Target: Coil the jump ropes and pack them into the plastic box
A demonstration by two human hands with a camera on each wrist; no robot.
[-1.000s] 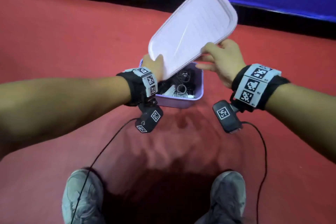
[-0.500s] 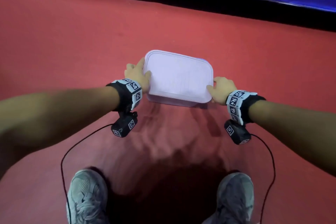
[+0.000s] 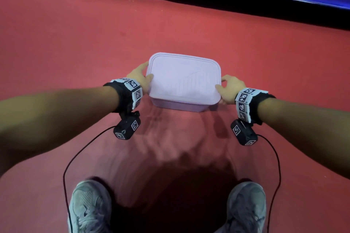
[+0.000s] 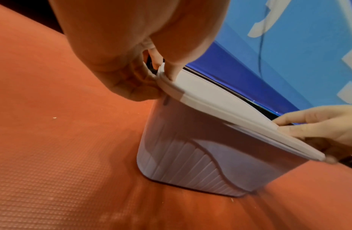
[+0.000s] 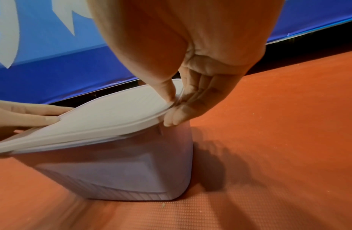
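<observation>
Head view: left hand [image 3: 141, 76] and right hand [image 3: 230, 89] pinch opposite ends of lid [image 3: 184, 76], probably to seat it squarely on plastic box [image 3: 181, 105].

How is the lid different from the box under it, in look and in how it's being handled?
The lid is flat and paler; the box is deep, lilac, with ribbed walls. Both hands, left hand and right hand, pinch the lid's ends; the box simply stands on the red floor. Both are rounded-corner plastic.
</observation>
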